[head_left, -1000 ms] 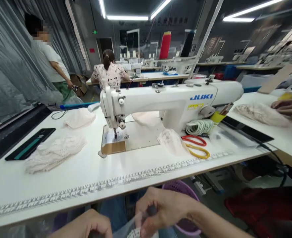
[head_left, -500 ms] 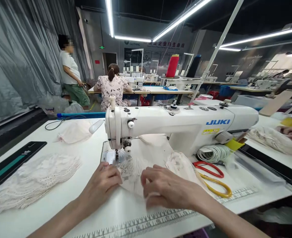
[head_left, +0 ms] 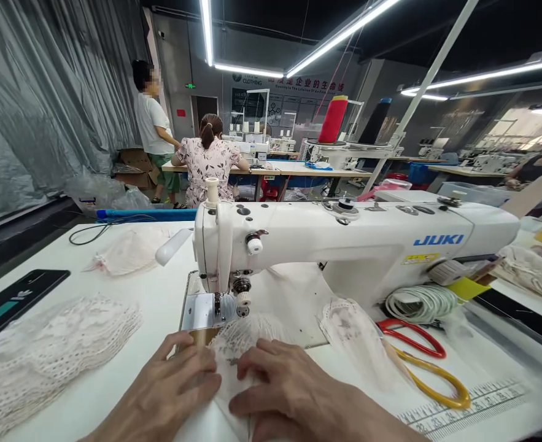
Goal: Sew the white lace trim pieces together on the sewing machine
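1. While one sewing machine stands ahead of you, its needle end lies just beyond your left hand and right hand.
2. One lace stack lies left, nearer your left hand.
3. Your two hands curl their fingers; I cannot tell whether either pinches.
4. One lace-trimmed piece lies under and between them, its long axis apparently pointing toward the needle end.

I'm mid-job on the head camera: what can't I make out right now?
All in the head view:
- Lace fabric: near part covered by the left hand and right hand.
- Ends of the red handle loop and yellow handle loop: hidden by the cream lace piece.
- Lace stack: cut off by the left edge.
- Yellow label: print too small to read.
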